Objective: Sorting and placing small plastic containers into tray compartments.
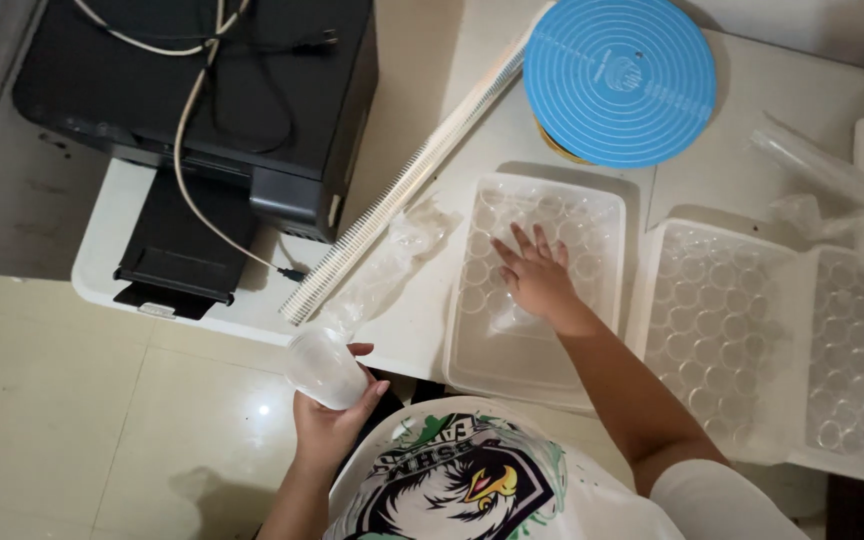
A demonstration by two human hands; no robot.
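now right hand [537,280] on lidded tray [592,205] of cups

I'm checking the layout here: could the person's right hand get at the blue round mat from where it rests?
Probably yes. The right hand lies flat in a clear tray, and the blue round mat sits just beyond it with nothing between them.

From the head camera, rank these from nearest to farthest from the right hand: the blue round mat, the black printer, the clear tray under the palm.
From the right hand:
1. Clear tray, directly under the palm, touching.
2. Blue round mat, beyond the tray at the table's far edge.
3. Black printer, far off to the left.
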